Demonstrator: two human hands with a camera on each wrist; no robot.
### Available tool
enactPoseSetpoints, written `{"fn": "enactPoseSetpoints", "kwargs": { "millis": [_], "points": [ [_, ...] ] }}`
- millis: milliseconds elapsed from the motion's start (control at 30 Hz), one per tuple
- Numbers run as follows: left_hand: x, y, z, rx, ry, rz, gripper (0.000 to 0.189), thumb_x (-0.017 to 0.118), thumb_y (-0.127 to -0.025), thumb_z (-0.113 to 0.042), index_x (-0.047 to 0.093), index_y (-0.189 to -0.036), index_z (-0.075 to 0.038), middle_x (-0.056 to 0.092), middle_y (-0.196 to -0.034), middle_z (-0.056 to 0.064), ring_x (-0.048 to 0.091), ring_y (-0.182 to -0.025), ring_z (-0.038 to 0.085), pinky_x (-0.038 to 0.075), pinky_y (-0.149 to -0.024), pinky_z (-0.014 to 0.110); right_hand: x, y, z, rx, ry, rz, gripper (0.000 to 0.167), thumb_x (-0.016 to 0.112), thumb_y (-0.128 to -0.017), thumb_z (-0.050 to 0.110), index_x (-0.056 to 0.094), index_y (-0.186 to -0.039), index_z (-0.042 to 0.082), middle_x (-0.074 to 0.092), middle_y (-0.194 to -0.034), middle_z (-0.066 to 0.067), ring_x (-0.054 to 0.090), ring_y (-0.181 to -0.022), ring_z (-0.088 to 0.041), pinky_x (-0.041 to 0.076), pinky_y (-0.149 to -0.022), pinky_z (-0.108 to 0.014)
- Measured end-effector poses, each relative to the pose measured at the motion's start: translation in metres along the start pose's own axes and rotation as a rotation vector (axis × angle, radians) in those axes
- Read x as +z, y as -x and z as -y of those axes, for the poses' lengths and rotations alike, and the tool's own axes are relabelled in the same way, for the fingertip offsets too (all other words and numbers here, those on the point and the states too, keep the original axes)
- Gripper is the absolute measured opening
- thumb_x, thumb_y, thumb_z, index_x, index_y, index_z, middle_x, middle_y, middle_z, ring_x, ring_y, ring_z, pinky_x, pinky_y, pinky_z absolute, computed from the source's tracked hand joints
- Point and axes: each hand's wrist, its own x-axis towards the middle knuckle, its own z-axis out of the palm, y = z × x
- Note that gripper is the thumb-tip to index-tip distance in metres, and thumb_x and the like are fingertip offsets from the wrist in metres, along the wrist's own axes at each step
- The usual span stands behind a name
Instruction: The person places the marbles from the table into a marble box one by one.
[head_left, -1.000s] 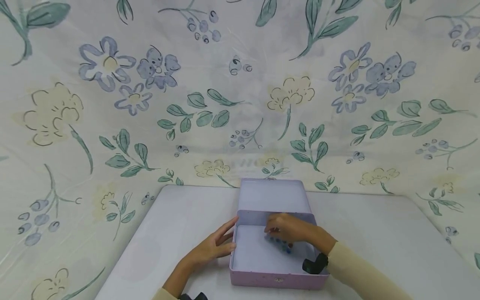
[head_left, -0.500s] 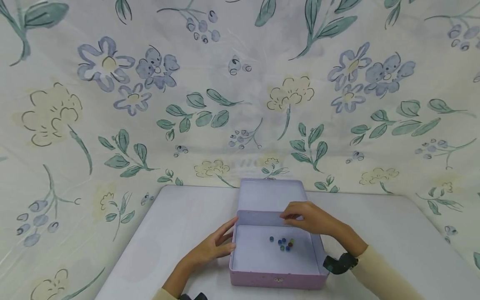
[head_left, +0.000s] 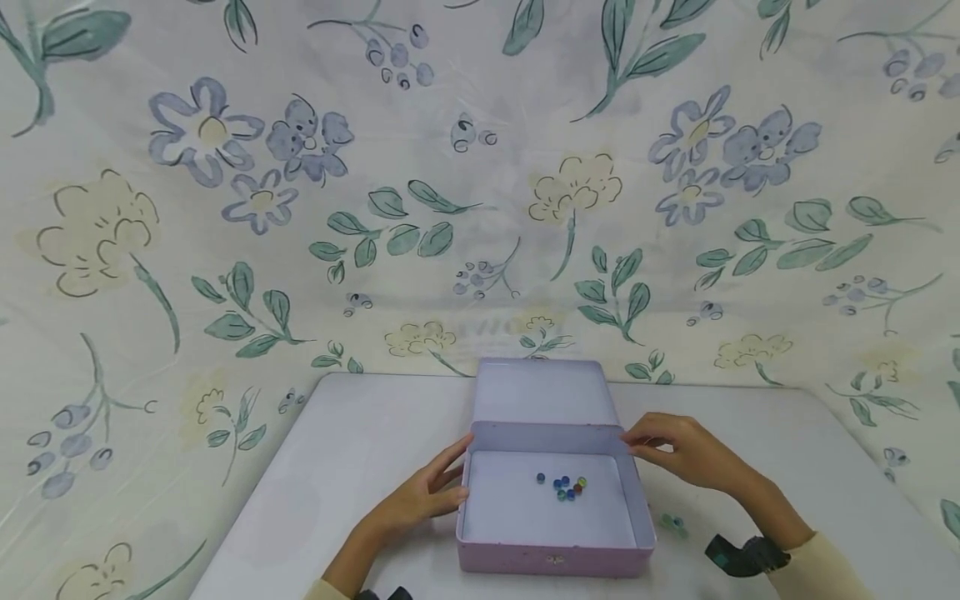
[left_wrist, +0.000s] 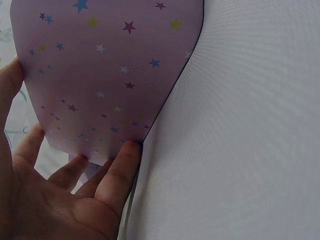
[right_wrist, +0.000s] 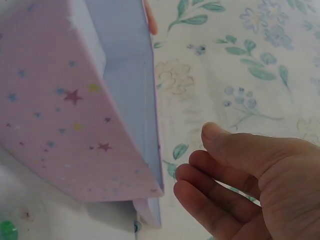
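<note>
An open lilac box [head_left: 557, 560], its hinged lid [head_left: 540, 392] laid back, has a pale inside and a star pattern on its outer sides. On its floor lie several small glass marbles [head_left: 577, 488], blue, green, yellowish and reddish-brown. My left hand [head_left: 420, 500] rests against the box's left side with fingers spread; the left wrist view shows the fingertips [left_wrist: 131, 147] pressing its starry wall [left_wrist: 110, 70]. At the back right corner is my right hand [head_left: 686, 450], fingers loosely bent with nothing between them. In the right wrist view, this hand [right_wrist: 240, 180] is apart from the box.
Several greenish marbles [head_left: 673, 523] are on the white table [head_left: 757, 467] just right of the box. A floral cloth [head_left: 480, 208] hangs behind the table's far edge. Each wrist wears a dark camera mount [head_left: 746, 557].
My right hand has risen from the marbles inside the box and moved right, over its right wall, uncovering them. The greenish marbles outside now show. My left hand stays in place.
</note>
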Motion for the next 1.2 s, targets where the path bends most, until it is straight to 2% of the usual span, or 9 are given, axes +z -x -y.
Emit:
{"fn": "enactPoseSetpoints", "kwargs": {
  "millis": [233, 433, 533, 733, 933, 1067, 1200],
  "points": [
    [0.001, 0.000, 0.000, -0.003, -0.002, -0.010, 0.074, 0.059, -0.101, -0.020, 0.017, -0.160, -0.034, -0.001, -0.170, 0.011, 0.014, -0.150, 0.053, 0.040, -0.112, 0.058, 0.000, 0.018, -0.007, 0.023, -0.003, -0.023, 0.017, 0.072, -0.091, 0.009, 0.074, -0.107, 0.005, 0.074, -0.095, -0.003, 0.066, -0.086, 0.000, 0.058, -0.072, -0.021],
    [0.002, 0.002, 0.001, -0.003, -0.001, -0.004, 0.074, 0.058, -0.101, -0.021, 0.017, -0.160, -0.034, 0.000, -0.169, 0.012, 0.014, -0.150, 0.053, 0.039, -0.112, 0.059, 0.001, 0.030, -0.012, 0.040, 0.011, -0.020, 0.016, 0.073, -0.089, 0.008, 0.075, -0.105, 0.009, 0.073, -0.094, 0.004, 0.065, -0.084, 0.002, 0.058, -0.070, -0.021],
    [0.001, 0.001, 0.001, -0.001, -0.005, -0.004, 0.074, 0.058, -0.101, -0.021, 0.017, -0.160, -0.035, 0.000, -0.170, 0.012, 0.014, -0.150, 0.053, 0.040, -0.112, 0.058, 0.003, 0.037, -0.016, 0.041, 0.003, -0.020, 0.015, 0.073, -0.089, 0.008, 0.075, -0.104, 0.009, 0.073, -0.094, 0.002, 0.066, -0.084, 0.002, 0.059, -0.070, -0.021],
    [-0.001, 0.001, 0.001, 0.015, -0.014, 0.004, 0.074, 0.057, -0.102, -0.020, 0.015, -0.161, -0.032, 0.000, -0.169, 0.013, 0.015, -0.149, 0.054, 0.040, -0.112, 0.058, 0.011, 0.051, -0.028, 0.063, -0.047, 0.051, 0.013, 0.070, -0.091, 0.008, 0.074, -0.103, 0.004, 0.074, -0.095, -0.007, 0.066, -0.086, 0.002, 0.058, -0.070, -0.021],
    [-0.001, 0.000, 0.001, 0.028, -0.022, 0.010, 0.074, 0.058, -0.101, -0.019, 0.015, -0.161, -0.032, 0.001, -0.169, 0.012, 0.015, -0.149, 0.054, 0.041, -0.112, 0.058, 0.022, 0.067, -0.036, 0.136, -0.088, 0.139, 0.014, 0.069, -0.093, 0.010, 0.073, -0.105, 0.005, 0.074, -0.098, -0.005, 0.065, -0.090, 0.002, 0.058, -0.072, -0.021],
    [-0.002, 0.001, 0.001, 0.027, -0.024, 0.008, 0.074, 0.058, -0.101, -0.021, 0.015, -0.161, -0.031, 0.001, -0.169, 0.012, 0.015, -0.149, 0.053, 0.040, -0.113, 0.057, 0.029, 0.073, -0.036, 0.141, -0.070, 0.132, 0.014, 0.069, -0.092, 0.011, 0.074, -0.105, 0.006, 0.074, -0.098, -0.001, 0.065, -0.090, 0.002, 0.058, -0.071, -0.022],
    [-0.002, 0.001, 0.000, 0.024, -0.009, 0.015, 0.075, 0.059, -0.101, -0.023, 0.015, -0.161, -0.030, 0.001, -0.169, 0.012, 0.015, -0.150, 0.053, 0.040, -0.113, 0.057, 0.032, 0.079, -0.036, 0.102, -0.055, 0.104, 0.013, 0.070, -0.091, 0.010, 0.075, -0.103, 0.006, 0.074, -0.095, -0.001, 0.064, -0.088, 0.003, 0.057, -0.069, -0.021]
  ]
}}
